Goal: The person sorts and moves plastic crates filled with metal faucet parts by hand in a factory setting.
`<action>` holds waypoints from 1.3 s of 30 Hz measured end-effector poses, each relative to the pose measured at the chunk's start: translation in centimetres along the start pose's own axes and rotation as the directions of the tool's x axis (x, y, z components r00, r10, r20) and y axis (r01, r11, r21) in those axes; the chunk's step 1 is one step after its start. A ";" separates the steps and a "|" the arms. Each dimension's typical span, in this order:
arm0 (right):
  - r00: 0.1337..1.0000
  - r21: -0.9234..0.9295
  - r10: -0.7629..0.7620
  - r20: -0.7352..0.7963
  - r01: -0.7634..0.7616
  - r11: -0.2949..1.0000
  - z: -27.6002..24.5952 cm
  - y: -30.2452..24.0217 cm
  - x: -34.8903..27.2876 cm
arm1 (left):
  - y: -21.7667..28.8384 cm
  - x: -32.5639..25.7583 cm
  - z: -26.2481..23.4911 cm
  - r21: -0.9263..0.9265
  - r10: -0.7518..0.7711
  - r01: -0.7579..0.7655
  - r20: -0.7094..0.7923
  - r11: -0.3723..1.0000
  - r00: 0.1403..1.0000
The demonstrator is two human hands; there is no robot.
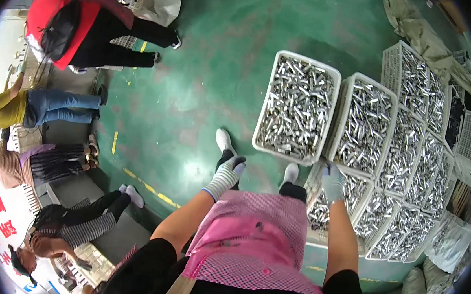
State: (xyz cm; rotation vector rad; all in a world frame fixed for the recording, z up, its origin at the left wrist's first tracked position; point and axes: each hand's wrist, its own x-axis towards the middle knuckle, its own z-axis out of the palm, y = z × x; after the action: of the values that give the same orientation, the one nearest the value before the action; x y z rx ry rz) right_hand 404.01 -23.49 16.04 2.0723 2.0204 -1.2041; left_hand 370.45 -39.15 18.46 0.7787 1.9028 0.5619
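Observation:
I stand on a green floor in a pink apron, both hands in striped knit gloves. My left hand [226, 175] hangs loosely curled above the floor, holding nothing, just left of a white plastic crate [298, 106] filled with several small silvery metal pieces. My right hand [333, 182] rests on the near rim of a second white crate [365, 122] of the same pieces; whether its fingers grip the rim cannot be told. More such crates [409, 164] are stacked in rows to the right.
Several people sit or bend along a work table [26, 138] at the left. A person in red [67, 12] bends over at the upper left beside a white bag [159, 1]. Sacks [415, 286] lie at the lower right. Yellow floor lines [149, 187] run near my feet.

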 end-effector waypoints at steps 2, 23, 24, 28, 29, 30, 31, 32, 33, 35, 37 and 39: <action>0.991 0.006 0.046 -0.128 -0.045 0.999 3.2 4.1 4.3 | -1.6 5.5 0.2 0.173 -0.064 0.052 0.062 0.984 0.996; 0.921 0.450 0.381 -0.082 -0.307 0.839 11.7 22.4 37.1 | -15.2 24.1 11.7 -0.118 -0.453 0.531 0.389 0.839 0.802; 0.973 0.123 0.156 -0.169 -0.136 0.983 5.8 26.8 38.3 | -13.1 24.7 13.0 -0.117 -0.379 0.461 0.413 0.880 0.828; 0.968 -0.489 -0.184 0.171 0.245 0.837 13.9 12.0 32.0 | -14.9 23.5 6.5 0.220 -0.482 0.434 0.268 0.874 0.834; 0.957 -0.482 -0.230 0.176 0.287 0.828 13.4 9.3 31.6 | -15.1 24.1 5.9 0.236 -0.479 0.428 0.239 0.872 0.845; 0.946 -0.469 -0.271 0.179 0.324 0.822 13.7 7.4 31.5 | -15.6 24.8 4.8 0.263 -0.477 0.421 0.209 0.868 0.854; 0.984 -0.090 -0.118 0.133 0.131 0.987 14.6 6.5 31.3 | -16.0 25.4 3.5 0.283 -0.504 0.448 0.172 0.848 0.846; 0.989 0.317 0.036 0.146 -0.081 0.945 15.7 5.5 31.3 | -16.4 25.9 1.9 0.305 -0.533 0.478 0.130 0.824 0.836; 0.990 0.314 0.045 0.132 -0.085 0.946 16.9 2.8 31.5 | -18.9 25.9 0.5 0.279 -0.459 0.427 0.057 0.860 0.887; 0.968 0.582 0.146 0.205 -0.240 0.777 19.0 -5.1 31.0 | -23.8 25.3 -2.3 0.072 -0.434 0.436 -0.034 0.897 0.900; 0.950 0.787 0.154 0.272 -0.311 0.533 19.6 -10.0 30.9 | -23.7 26.1 -3.5 -0.202 -0.528 0.514 -0.019 0.834 0.849; 0.965 0.785 0.041 0.261 -0.237 0.572 21.0 -12.2 32.3 | -23.1 26.7 -5.2 -0.285 -0.598 0.555 -0.087 0.781 0.797</action>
State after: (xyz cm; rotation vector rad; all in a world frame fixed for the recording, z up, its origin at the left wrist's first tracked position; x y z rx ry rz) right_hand 378.91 -4.45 -9.34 2.1438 1.2272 -2.5384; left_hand 350.64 -36.07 -11.09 -0.0458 2.0479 0.4667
